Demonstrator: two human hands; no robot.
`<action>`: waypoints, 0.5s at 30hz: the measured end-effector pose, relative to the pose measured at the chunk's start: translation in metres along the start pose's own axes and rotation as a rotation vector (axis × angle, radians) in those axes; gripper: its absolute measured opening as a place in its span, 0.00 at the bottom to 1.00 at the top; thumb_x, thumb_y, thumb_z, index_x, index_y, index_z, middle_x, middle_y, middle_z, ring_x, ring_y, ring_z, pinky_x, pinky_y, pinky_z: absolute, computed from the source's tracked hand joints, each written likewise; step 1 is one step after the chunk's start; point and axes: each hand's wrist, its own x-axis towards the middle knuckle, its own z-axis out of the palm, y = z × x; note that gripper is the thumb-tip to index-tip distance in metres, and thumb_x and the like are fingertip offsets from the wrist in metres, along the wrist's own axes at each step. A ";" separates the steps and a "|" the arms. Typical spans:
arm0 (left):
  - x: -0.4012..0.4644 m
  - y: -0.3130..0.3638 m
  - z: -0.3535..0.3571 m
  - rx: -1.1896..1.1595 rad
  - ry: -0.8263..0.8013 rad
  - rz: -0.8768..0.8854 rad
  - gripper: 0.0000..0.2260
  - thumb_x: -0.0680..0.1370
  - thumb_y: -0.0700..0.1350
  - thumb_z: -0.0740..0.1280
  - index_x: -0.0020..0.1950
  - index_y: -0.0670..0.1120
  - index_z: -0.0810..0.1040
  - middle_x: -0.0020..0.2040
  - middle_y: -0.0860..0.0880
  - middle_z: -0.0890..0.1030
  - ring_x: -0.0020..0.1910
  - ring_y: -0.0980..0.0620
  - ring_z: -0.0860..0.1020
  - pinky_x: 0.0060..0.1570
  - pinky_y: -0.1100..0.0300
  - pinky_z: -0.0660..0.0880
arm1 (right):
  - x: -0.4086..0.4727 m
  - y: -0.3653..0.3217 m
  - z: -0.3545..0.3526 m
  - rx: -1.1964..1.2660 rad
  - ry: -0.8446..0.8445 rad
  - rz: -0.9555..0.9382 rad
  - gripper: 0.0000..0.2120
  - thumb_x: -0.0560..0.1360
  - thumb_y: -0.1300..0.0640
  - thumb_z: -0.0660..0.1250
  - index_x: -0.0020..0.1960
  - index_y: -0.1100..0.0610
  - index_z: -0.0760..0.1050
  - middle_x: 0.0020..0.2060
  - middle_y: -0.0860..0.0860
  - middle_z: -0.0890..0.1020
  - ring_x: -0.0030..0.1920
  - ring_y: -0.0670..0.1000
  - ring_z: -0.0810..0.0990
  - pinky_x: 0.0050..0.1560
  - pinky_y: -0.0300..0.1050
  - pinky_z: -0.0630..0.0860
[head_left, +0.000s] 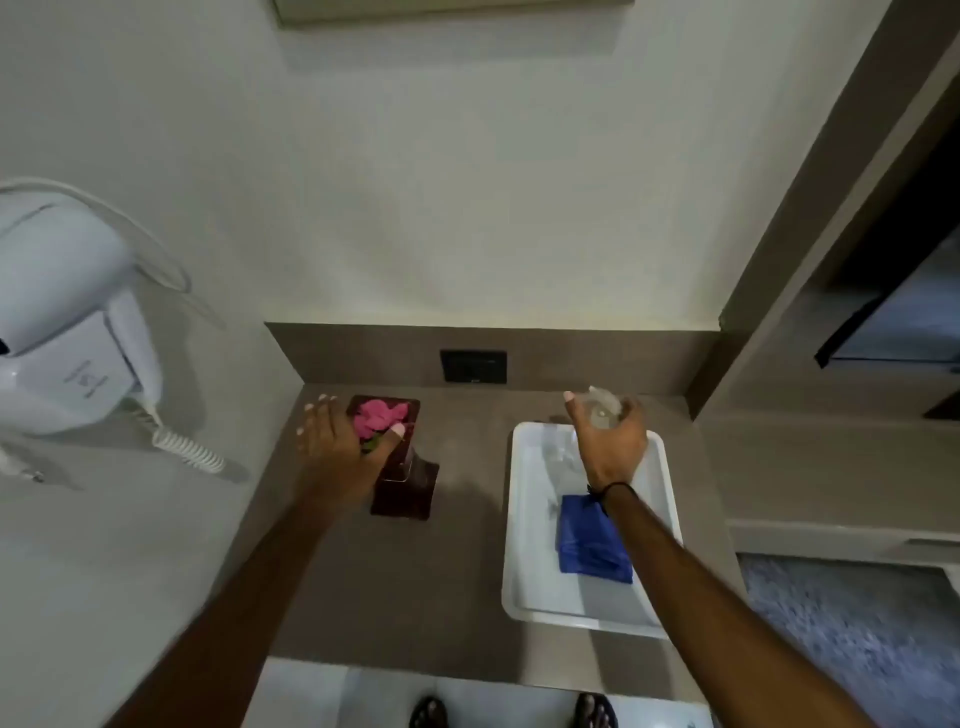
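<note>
A dark square vase (402, 457) with pink flowers (379, 413) stands on the brown counter (457, 582) near the back left. My left hand (337, 441) reaches to its left side, thumb on the rim and fingers spread. My right hand (608, 436) grips a clear glass (602, 405) from above, over the far end of a white tray (524, 519). A folded blue cloth (592, 540) lies in the tray, partly under my right wrist.
A white hair dryer (67, 332) with a coiled cord hangs on the left wall. A black socket plate (472, 366) sits in the backsplash. A wooden partition rises at the right. My feet show below the counter's front edge.
</note>
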 end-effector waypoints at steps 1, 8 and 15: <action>-0.001 0.000 0.004 0.014 0.010 -0.017 0.46 0.74 0.67 0.63 0.78 0.35 0.54 0.79 0.33 0.57 0.79 0.34 0.55 0.76 0.39 0.53 | 0.002 0.002 0.003 0.012 -0.004 0.016 0.38 0.61 0.31 0.74 0.62 0.51 0.71 0.55 0.48 0.81 0.54 0.50 0.79 0.59 0.48 0.79; -0.003 -0.012 0.027 -0.052 -0.027 -0.057 0.50 0.70 0.73 0.57 0.79 0.42 0.45 0.81 0.38 0.47 0.81 0.40 0.44 0.76 0.41 0.41 | 0.017 0.014 0.021 -0.052 -0.086 0.077 0.27 0.63 0.31 0.73 0.50 0.50 0.77 0.44 0.46 0.82 0.45 0.48 0.79 0.49 0.40 0.76; -0.004 -0.010 0.027 -0.045 -0.057 -0.085 0.49 0.71 0.72 0.56 0.80 0.43 0.43 0.82 0.40 0.45 0.81 0.42 0.42 0.77 0.41 0.41 | 0.038 0.011 0.033 -0.270 -0.128 -0.032 0.31 0.65 0.27 0.67 0.38 0.57 0.79 0.32 0.52 0.83 0.35 0.51 0.82 0.43 0.48 0.82</action>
